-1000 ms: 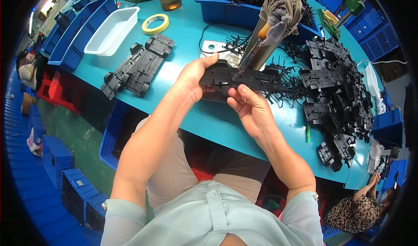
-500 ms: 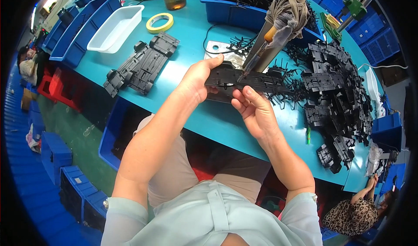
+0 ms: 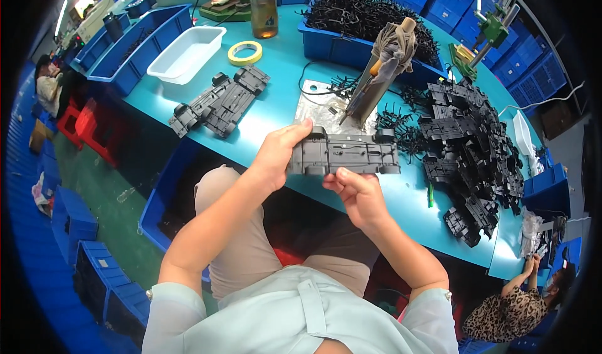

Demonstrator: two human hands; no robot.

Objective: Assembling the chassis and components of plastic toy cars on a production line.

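Both hands hold a black plastic toy-car chassis [image 3: 345, 153] with wheels, level above the table's near edge. My left hand [image 3: 280, 155] is closed on its left end, thumb on top. My right hand [image 3: 357, 194] pinches its near edge, with the thumb on top and fingertips partly hidden beneath. Just beyond stands a brown post [image 3: 371, 97] with rag bound round its top. A slim tool with an orange handle [image 3: 375, 69] is strapped to it, pointed tip downward, apart from the chassis. Under the post lies a silvery plate [image 3: 320, 106].
Two chassis [image 3: 219, 101] lie to the left, near yellow tape [image 3: 244, 53] and a white tray [image 3: 187, 56]. A heap of black chassis [image 3: 467, 147] covers the right side. Behind the post stands a blue bin [image 3: 332, 45] of black parts. A co-worker [image 3: 508, 304] sits at lower right.
The chassis has come toward me, away from the tool tip, and tilted so its face shows more fully. Both hands moved with it, keeping hold. The whole view has shifted slightly.
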